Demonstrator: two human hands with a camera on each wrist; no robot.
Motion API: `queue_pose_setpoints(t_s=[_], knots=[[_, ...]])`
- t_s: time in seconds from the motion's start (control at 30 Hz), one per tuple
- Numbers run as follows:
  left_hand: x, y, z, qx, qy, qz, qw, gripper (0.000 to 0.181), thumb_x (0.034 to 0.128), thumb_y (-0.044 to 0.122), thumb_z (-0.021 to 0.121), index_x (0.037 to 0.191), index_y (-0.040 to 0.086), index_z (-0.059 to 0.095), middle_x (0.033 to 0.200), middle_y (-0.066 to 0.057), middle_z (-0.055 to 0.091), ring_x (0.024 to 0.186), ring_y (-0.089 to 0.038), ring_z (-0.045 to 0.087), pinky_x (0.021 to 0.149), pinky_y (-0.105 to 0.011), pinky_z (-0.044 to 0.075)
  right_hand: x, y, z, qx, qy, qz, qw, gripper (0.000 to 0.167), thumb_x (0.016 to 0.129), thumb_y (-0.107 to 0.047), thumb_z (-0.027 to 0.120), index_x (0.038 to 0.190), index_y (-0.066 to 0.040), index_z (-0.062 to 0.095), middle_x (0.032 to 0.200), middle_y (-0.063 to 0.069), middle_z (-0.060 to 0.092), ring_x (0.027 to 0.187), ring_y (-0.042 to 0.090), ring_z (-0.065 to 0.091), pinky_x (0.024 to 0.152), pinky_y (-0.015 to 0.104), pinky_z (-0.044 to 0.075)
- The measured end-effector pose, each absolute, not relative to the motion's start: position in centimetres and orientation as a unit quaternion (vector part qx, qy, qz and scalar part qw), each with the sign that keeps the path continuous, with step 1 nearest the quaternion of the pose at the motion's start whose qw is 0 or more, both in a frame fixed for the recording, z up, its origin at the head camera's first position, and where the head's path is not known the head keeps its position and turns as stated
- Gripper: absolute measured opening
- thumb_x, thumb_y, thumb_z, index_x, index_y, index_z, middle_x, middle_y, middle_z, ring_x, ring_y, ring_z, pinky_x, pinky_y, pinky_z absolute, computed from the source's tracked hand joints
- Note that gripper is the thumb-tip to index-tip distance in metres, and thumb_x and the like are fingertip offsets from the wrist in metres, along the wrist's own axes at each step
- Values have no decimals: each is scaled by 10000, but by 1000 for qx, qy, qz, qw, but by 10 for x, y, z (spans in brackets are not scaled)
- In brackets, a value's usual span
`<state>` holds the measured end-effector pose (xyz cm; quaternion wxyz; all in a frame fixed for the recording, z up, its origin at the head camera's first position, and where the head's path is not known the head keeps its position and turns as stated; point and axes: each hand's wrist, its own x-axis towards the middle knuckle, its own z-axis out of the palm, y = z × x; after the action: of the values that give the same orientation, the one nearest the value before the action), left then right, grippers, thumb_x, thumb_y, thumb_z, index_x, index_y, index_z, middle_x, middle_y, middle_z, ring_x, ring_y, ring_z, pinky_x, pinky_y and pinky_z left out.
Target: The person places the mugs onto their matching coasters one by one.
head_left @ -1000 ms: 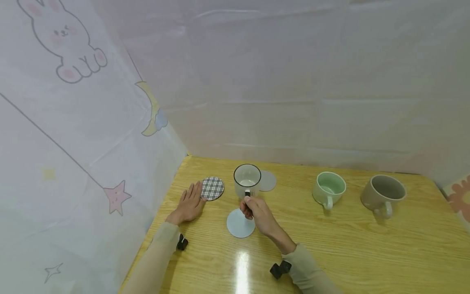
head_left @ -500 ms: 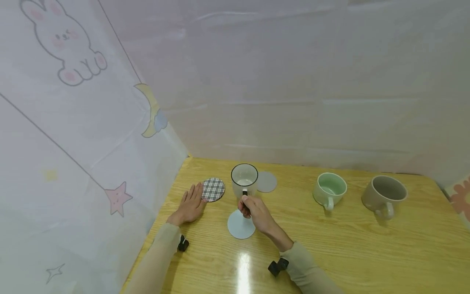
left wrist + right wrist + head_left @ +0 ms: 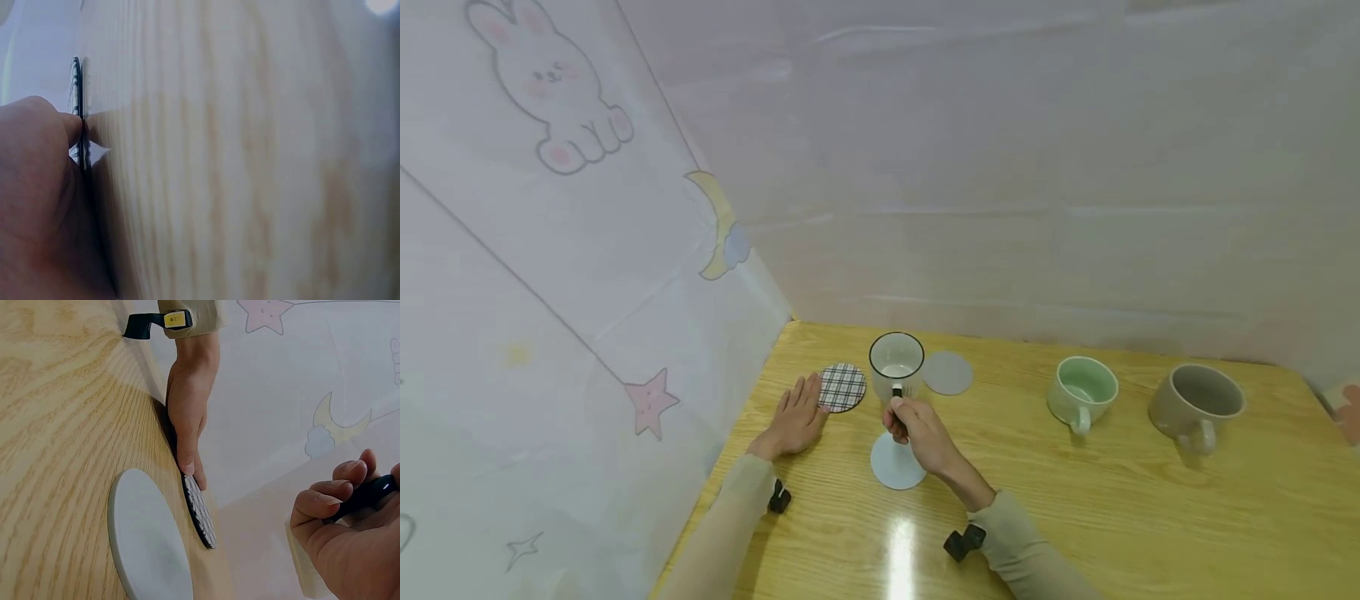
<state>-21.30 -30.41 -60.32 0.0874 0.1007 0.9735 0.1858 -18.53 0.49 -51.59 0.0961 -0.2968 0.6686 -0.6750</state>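
While your right hand [image 3: 922,433] grips the black-rimmed mug [image 3: 895,367] by its handle [image 3: 362,499], plaid coaster [image 3: 844,387] at about the mug's 9 o'clock, pale blue coaster [image 3: 893,468] at 6, hold it level, flat left hand [image 3: 795,421] light against the plaid edge.

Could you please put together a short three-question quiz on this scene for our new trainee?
1. Fill in the blank: In the head view, the beige mug stands to the ___ of the green mug.
2. True or false: The left hand touches the plaid coaster.
3. Multiple choice: Which mug does the right hand hold? A) the green mug; B) the black-rimmed mug; C) the beige mug.

Key: 1. right; 2. true; 3. B
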Motion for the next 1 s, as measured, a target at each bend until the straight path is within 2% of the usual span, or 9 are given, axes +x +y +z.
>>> queue_pose_setpoints(t_s=[0.3, 0.47, 0.73, 1.0], knots=[[-216, -300, -598, 100, 973, 185, 94, 698, 1178, 390, 259, 1716, 37, -10, 1806, -152, -44, 1666, -401, -69, 1327, -632, -19, -187, -2, -513, -300, 667, -676, 92, 491, 1180, -182, 276, 848, 16, 579, 728, 231, 484, 624, 178, 415, 553, 330, 371], [-215, -300, -596, 96, 974, 185, 95, 698, 1177, 371, 278, 1715, 26, -3, 1805, -161, -34, 1666, -407, -61, 1326, -631, -13, -187, -8, -511, -303, 658, -682, 98, 494, 1180, -187, 280, 852, 27, 582, 724, 255, 471, 622, 179, 403, 570, 279, 361], [-214, -297, -593, 90, 974, 186, 97, 704, 1178, 401, 251, 1713, 31, -18, 1804, -152, -50, 1667, -393, -77, 1328, -627, -27, -190, -16, -513, -299, 664, -679, 100, 483, 1181, -183, 283, 861, 18, 584, 727, 237, 478, 617, 271, 403, 582, 243, 365], [-211, -298, -596, 84, 974, 188, 96, 696, 1177, 384, 262, 1714, 27, 0, 1806, -155, -27, 1668, -399, -58, 1327, -633, -14, -191, -26, -516, -296, 664, -678, 114, 474, 1179, -194, 307, 879, 23, 603, 750, 211, 505, 660, 187, 433, 599, 218, 379]])
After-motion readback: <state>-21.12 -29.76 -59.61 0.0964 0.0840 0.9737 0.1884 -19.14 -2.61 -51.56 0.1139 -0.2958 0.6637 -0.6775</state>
